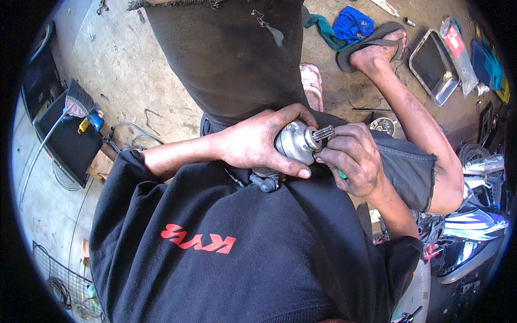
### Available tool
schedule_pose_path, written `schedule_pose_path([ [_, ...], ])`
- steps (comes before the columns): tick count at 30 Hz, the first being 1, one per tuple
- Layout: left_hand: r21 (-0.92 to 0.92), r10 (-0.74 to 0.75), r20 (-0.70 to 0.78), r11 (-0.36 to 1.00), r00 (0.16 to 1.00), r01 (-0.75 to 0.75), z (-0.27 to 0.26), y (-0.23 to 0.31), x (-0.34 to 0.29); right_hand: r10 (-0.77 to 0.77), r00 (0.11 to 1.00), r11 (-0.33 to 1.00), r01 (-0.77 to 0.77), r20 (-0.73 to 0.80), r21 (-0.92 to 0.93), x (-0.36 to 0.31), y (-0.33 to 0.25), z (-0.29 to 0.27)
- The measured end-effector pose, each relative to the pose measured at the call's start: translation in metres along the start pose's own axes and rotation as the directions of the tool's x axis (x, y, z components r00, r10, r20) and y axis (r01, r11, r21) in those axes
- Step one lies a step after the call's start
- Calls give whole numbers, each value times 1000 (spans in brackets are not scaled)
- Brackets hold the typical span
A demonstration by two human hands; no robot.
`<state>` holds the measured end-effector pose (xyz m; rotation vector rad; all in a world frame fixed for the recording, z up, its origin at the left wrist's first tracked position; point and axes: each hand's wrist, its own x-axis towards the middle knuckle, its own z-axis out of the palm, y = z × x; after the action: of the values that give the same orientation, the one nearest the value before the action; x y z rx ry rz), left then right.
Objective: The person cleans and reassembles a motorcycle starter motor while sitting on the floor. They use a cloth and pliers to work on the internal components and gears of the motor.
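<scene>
A silver metal starter motor [294,143] with a toothed shaft [324,133] rests close to my body, above my lap. My left hand [253,139] wraps round its housing, thumb along the near side and fingers over the far side. The shaft points right, toward my right hand [356,160]. That hand is closed, its fingertips pinched together at the motor's end beside the shaft's base. A small green piece [342,174] shows among its fingers, but the rest of what it holds is hidden.
Blue cloth [353,24] lies beyond my sandalled foot [371,48]. A metal tray [435,69] and a plastic-wrapped package [458,54] lie at the far right. Motorcycle parts [474,229] crowd the right side. A long-handled broom [79,102] and dark bin [70,137] are left.
</scene>
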<state>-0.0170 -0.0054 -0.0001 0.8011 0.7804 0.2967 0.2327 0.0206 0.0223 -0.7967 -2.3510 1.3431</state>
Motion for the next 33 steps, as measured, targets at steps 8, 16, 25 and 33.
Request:
schedule_pose_path([
  [8,45,8,-36,999,999,-6,4,1,0,5,996,994,4,90,-107,5,-4,-7],
  [16,99,93,93,990,991,-102,2,3,2,467,851,884,-451,-240,125,10,-18,-87],
  [25,118,62,249,989,966,-94,-13,4,22,353,920,851,-391,-168,-352,-54,-29,-86],
  [33,183,18,324,980,946,-81,-31,17,16,607,722,688,-269,332,-674,-46,-21,-106],
])
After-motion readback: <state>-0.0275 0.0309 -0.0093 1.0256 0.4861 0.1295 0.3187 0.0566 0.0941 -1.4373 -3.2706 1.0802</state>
